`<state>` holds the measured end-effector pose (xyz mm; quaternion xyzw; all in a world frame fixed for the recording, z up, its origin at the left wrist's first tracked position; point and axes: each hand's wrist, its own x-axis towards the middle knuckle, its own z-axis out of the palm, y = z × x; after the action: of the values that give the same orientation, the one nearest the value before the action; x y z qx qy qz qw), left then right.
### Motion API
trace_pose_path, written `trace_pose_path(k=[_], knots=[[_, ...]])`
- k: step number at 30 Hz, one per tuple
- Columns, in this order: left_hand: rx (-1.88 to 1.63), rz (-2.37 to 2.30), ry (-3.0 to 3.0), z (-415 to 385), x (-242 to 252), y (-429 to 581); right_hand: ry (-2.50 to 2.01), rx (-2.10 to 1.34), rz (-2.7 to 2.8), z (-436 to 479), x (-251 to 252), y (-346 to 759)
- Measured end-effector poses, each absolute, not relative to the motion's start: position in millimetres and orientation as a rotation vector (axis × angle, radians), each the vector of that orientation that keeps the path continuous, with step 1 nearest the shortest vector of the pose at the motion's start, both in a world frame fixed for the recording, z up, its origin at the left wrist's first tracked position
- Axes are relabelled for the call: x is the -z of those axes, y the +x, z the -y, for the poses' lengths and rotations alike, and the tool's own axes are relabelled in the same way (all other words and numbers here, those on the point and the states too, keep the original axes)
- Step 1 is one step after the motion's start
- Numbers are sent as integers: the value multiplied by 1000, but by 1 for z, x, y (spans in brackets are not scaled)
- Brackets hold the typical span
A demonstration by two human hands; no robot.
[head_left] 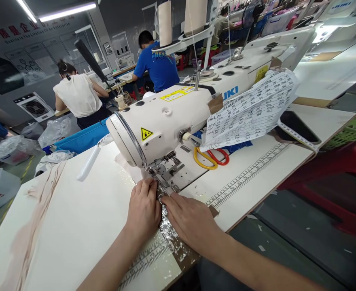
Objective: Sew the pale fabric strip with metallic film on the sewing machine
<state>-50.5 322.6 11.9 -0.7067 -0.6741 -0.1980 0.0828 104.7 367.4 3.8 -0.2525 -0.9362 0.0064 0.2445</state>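
Observation:
A white sewing machine (162,117) stands on the worktable, with its presser foot and metal plates (166,169) just beyond my hands. My left hand (143,206) is closed, fingers curled down close to the needle area; what they grip is hidden. Close on its right, my right hand (193,222) has its fingers together and fingertips pressed down, and anything under them is out of sight. Between the hands runs a shiny, silver-brown worn strip (167,226) on the tabletop. Pale thin fabric (128,165) lies beside the machine head, behind my left hand.
Scissors with yellow and red handles (206,158) lie right of the needle area, below a handwritten sheet (247,111). A phone (299,127) rests farther right. At left are a white-handled tool (88,163) and sheer pink fabric (37,226). Two people sit at machines beyond.

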Motion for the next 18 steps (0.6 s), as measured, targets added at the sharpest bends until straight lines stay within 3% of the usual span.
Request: trace_pose_path(k=[10, 18], knots=[[630, 1945, -2110, -327, -8, -66, -819, 80, 2585, -361, -8, 94], [575, 2174, -1876, -337, -7, -83, -543, -125, 2462, -360, -3, 119]])
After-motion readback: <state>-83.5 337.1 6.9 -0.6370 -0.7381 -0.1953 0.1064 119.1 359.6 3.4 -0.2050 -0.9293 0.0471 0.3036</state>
